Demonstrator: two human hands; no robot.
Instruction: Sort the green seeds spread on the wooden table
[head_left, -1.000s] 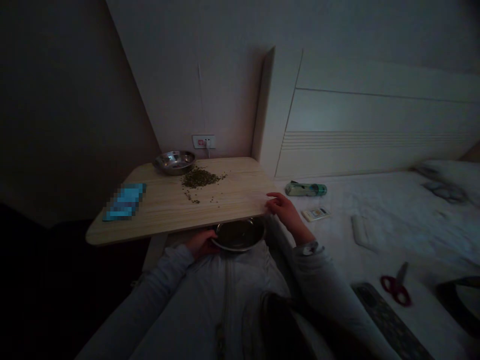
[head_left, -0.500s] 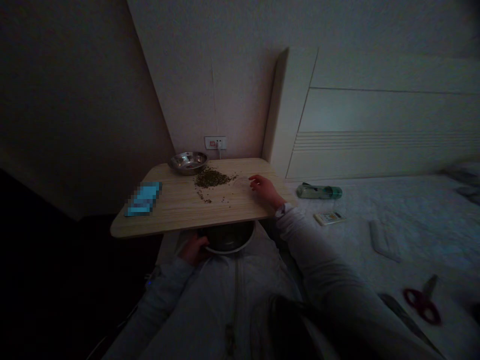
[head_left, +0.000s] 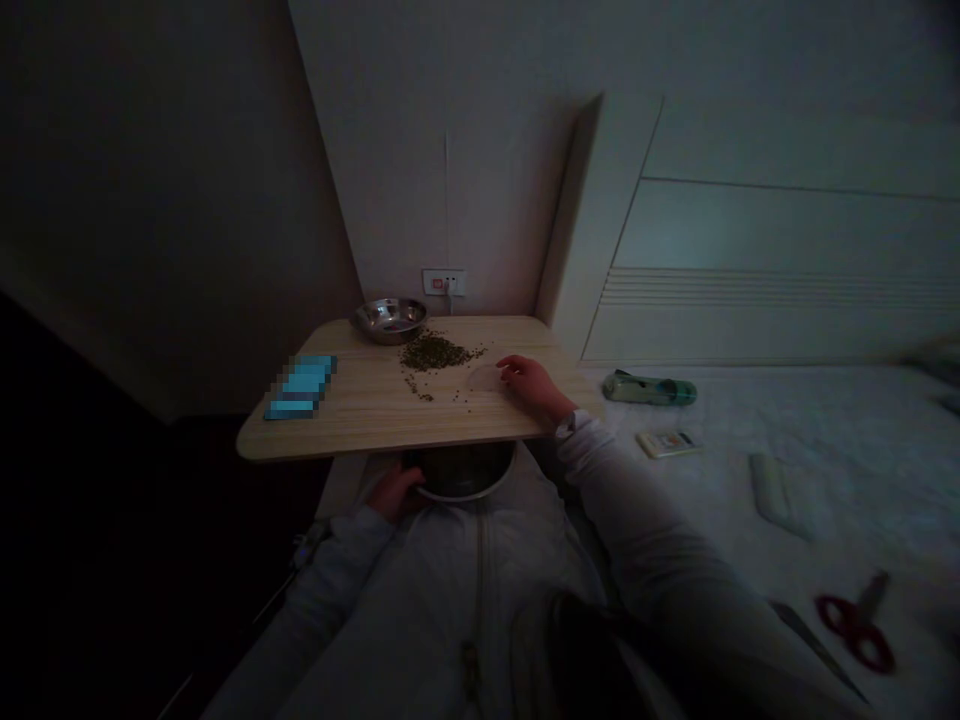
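Observation:
My right hand is over the right part of a small wooden table. Its fingers are pinched on the edge of a thin, clear, rounded piece, whose exact kind I cannot make out. Left of that piece lies a heap of small greenish-brown grains, with some scattered toward the near edge. My left hand grips the left rim of a bowl on my lap. The table's front edge covers the bowl's far part, and its inside is too dark to read.
A steel bowl stands at the table's back left; a phone with a lit, blurred screen lies at left. On the bed to the right are a green bottle, another phone, red-handled scissors and a knife-like blade.
My view has turned a little, so the scene sits slightly farther right. Over the table, my right hand has shifted slightly left with the clear piece. My left hand stays on the lap bowl.

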